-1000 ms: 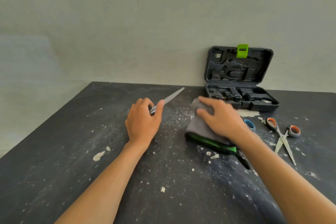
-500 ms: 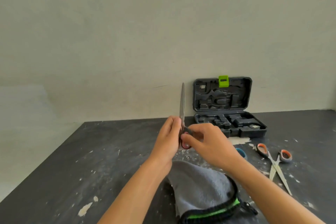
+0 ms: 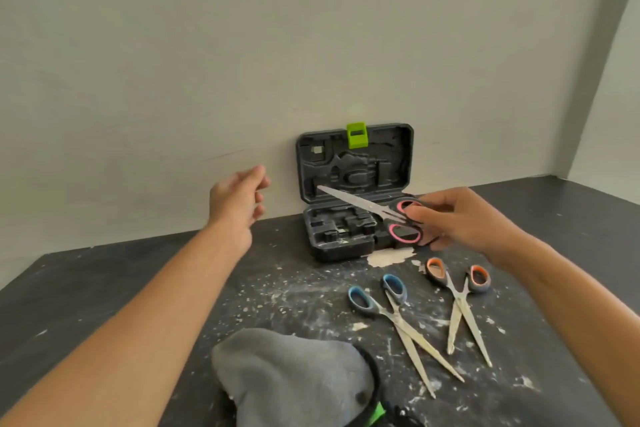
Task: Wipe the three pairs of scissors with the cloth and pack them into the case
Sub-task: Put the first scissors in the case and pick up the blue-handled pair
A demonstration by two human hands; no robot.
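Head view: right grip (image 3: 460, 218) clamped on pink scissors (image 3: 381, 213), left grip (image 3: 239, 198) apart, blue scissors (image 3: 391, 308) nearby.

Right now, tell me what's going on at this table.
A person is cleaning scissors and packing them away. The right hand holds the pink scissors by the handles over the open case, blades pointing left. The left hand hangs open in the air, holding nothing. The blue scissors and orange scissors lie on the table, the cloth nearer the person.
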